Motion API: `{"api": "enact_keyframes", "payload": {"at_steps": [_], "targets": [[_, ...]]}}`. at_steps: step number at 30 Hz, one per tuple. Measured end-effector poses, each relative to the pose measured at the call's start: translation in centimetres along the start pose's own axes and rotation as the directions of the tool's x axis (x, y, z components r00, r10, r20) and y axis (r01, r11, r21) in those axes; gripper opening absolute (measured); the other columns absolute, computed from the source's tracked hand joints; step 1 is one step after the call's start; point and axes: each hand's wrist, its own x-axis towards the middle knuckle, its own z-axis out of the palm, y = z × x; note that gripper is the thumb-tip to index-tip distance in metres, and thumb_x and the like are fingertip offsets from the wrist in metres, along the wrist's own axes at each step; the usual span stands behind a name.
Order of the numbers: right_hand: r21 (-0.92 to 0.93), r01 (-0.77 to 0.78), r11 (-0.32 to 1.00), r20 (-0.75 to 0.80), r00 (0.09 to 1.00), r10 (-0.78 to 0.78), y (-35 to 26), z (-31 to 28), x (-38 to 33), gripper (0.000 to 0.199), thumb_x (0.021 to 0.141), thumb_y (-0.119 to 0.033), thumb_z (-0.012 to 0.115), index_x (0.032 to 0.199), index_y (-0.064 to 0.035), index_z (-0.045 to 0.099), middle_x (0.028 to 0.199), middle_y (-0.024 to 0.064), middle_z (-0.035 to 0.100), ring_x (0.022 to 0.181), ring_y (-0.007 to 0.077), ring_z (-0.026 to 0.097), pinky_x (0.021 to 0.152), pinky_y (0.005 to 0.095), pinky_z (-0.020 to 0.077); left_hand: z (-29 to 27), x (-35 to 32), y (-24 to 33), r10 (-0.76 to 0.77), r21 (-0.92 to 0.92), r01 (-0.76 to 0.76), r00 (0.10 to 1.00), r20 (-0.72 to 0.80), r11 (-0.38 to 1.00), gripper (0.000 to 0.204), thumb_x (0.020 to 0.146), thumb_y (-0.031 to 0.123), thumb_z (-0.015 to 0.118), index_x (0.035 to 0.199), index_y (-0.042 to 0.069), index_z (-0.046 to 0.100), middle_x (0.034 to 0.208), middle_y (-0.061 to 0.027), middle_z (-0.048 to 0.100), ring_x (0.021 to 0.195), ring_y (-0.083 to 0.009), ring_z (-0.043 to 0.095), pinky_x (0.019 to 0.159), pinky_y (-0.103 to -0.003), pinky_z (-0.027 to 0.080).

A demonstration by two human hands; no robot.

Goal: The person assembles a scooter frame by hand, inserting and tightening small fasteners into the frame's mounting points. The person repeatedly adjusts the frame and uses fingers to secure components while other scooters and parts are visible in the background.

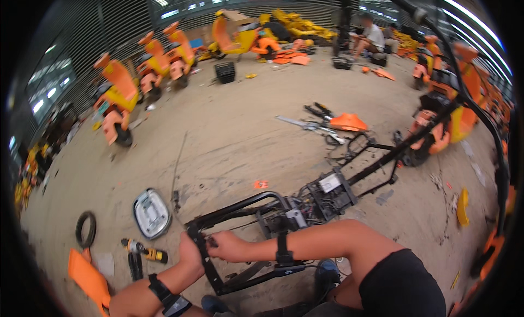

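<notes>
At the fingers, the end bar of the black frame is being touched by both hands: its inner side is being met by the right hand, whose fingers are curling, and its outer side by the left hand; whether anything is being pinched cannot be told. Skin could be nicked on the bar's edge if a finger were slipping. Just left of the fingers, a drill is lying on the floor and could be knocked by the left arm swinging outward. Farther right of them, loose wiring is being left bare and could be snagged if the frame were rolling or being leaned on. The left fingertips are being hidden by the bar, the right ones are blurring into shadow, and part of the frame is being covered by the right forearm. Well beyond the fingers, the scooters are being bent and blurred toward the rim.
</notes>
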Motion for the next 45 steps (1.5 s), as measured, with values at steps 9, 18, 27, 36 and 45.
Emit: {"api": "enact_keyframes", "payload": {"at_steps": [9,18,27,36,45], "targets": [[-0.261,0.195,0.945,0.081,0.98,-0.18,-2.5,-1.2,-0.8,0.025,0.084,-0.021,0.065,0.091,0.0028,0.061,0.082,0.0239,0.064,0.08,0.0431,0.063,0.07,0.0464,0.0495,0.9,-0.7,0.6,0.038,0.085,-0.029,0.993,-0.113,0.996,0.053,0.097,0.04,0.026,0.089,0.003,0.063,0.074,-0.0103,0.065,0.066,-0.0242,0.062,0.066,-0.037,0.051],[-0.04,-0.16,0.986,0.053,0.985,0.162,-2.5,-0.9,-1.3,0.019,0.084,-0.017,0.062,0.083,0.0007,0.067,0.061,0.0095,0.063,0.054,0.015,0.062,0.055,0.0323,0.0489,0.9,-0.2,-0.3,0.076,0.192,-0.053,0.991,-0.113,0.98,0.056,0.099,0.04,0.024,0.092,0.003,0.066,0.078,-0.0098,0.066,0.07,-0.0227,0.063,0.069,-0.037,0.051],[0.146,-0.445,0.883,0.155,0.892,0.424,-1.1,-1.5,0.3,0.023,0.083,-0.016,0.062,0.066,-0.0014,0.063,0.055,0.0033,0.057,0.045,0.0106,0.049,0.042,0.0274,0.0367,1.0,1.2,-0.7,0.008,0.182,0.015,0.992,-0.129,0.983,0.049,0.096,0.035,0.028,0.091,0.003,0.064,0.078,-0.0113,0.064,0.068,-0.0239,0.062,0.066,-0.038,0.053],[-0.005,-0.393,0.919,0.253,0.889,0.382,-2.2,-2.4,1.6,0.027,0.085,-0.022,0.062,0.068,-0.0014,0.066,0.057,0.0057,0.06,0.047,0.0117,0.055,0.044,0.0267,0.042,-0.1,2.8,-1.7,0.176,0.407,-0.083,0.965,-0.196,0.91,0.049,0.099,0.033,0.029,0.087,0.003,0.065,0.078,-0.0113,0.066,0.074,-0.0246,0.064,0.073,-0.041,0.049],[-0.099,-0.26,0.961,0.342,0.898,0.278,-2.6,-2.9,1.3,0.031,0.087,-0.026,0.058,0.072,-0.0002,0.064,0.063,0.0066,0.062,0.051,0.0146,0.059,0.046,0.0281,0.0443,0.2,0.5,-0.5,-0.018,0.11,0.014,0.999,0.035,0.994,0.06,0.098,0.053,0.015,0.094,0.007,0.053,0.078,-0.0161,0.063,0.064,-0.0339,0.063,0.051,-0.048,0.049]]}}
